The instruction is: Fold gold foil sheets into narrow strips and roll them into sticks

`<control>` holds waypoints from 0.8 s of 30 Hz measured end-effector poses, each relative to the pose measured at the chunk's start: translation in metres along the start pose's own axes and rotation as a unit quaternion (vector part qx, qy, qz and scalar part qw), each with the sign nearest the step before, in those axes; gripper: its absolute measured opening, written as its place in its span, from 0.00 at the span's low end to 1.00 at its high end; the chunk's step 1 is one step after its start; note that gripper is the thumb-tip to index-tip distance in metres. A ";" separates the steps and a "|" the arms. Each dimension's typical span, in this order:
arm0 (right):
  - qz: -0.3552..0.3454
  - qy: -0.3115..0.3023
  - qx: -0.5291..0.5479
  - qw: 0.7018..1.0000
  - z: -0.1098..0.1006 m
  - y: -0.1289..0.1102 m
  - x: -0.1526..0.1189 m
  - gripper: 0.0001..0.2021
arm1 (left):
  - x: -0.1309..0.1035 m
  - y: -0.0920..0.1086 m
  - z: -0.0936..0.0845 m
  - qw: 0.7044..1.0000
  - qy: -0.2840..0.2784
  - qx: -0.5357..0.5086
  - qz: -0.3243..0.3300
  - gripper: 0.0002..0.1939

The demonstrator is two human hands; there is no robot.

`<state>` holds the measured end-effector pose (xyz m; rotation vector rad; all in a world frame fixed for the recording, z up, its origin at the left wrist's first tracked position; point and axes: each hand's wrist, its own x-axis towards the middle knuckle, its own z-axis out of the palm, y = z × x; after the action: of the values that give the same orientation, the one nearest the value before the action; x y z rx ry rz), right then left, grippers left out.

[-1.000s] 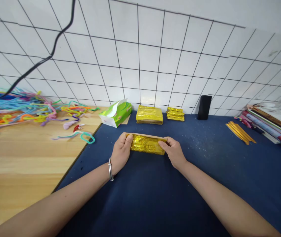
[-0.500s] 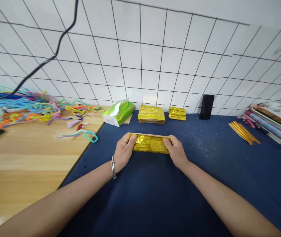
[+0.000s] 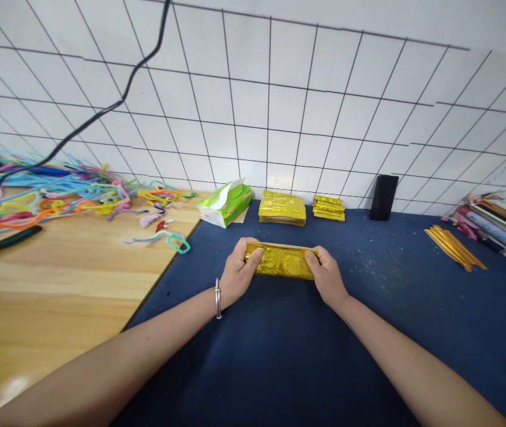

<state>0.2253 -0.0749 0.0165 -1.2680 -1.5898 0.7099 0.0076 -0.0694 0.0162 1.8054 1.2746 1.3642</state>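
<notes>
Between my hands is a shiny gold foil paper (image 3: pixel 283 261), stretched out level above the dark blue table cover. My left hand (image 3: pixel 241 270), with a silver bangle on the wrist, grips its left end, thumb on the front face. On the right end my right hand (image 3: pixel 326 276) pinches it the same way, the fingers hidden behind. Beyond it, against the wall, sit a thick stack of gold foil paper (image 3: pixel 282 207) and a smaller pile of folded gold strips (image 3: pixel 328 209).
A green tissue packet (image 3: pixel 226 204) stands left of the stack. A black phone (image 3: pixel 384 197) leans on the tiled wall. Gold strips (image 3: pixel 455 247) and a pile of books (image 3: pixel 502 228) lie at right. Colourful pipe cleaners (image 3: pixel 70 187) and pliers (image 3: pixel 6 242) cover the wooden table's back left.
The whole view has shifted, so everything appears further right. Both hands keep hold of the gold foil paper, with little visible change in their grip.
</notes>
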 end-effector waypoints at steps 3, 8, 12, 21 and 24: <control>-0.001 0.004 -0.007 1.000 0.000 -0.001 0.000 0.13 | 0.000 0.000 0.001 1.000 0.006 0.008 -0.007 0.10; -0.005 0.016 -0.023 1.000 0.000 -0.002 -0.001 0.14 | 0.000 -0.001 0.001 1.000 0.005 0.013 -0.015 0.12; -0.008 0.012 -0.026 1.000 0.000 -0.003 -0.002 0.14 | 0.002 -0.002 0.001 1.000 0.011 0.012 -0.020 0.12; -0.016 0.017 -0.040 0.999 0.001 -0.005 -0.004 0.17 | 0.000 -0.004 0.002 0.999 0.002 -0.002 -0.054 0.14; -0.029 0.014 -0.082 0.996 0.002 -0.001 -0.001 0.17 | 0.007 -0.008 0.000 0.998 0.010 0.057 -0.031 0.14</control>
<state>0.2234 -0.0763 0.0160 -1.3382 -1.6830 0.5314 0.0054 -0.0596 0.0126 1.8161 1.4327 1.3038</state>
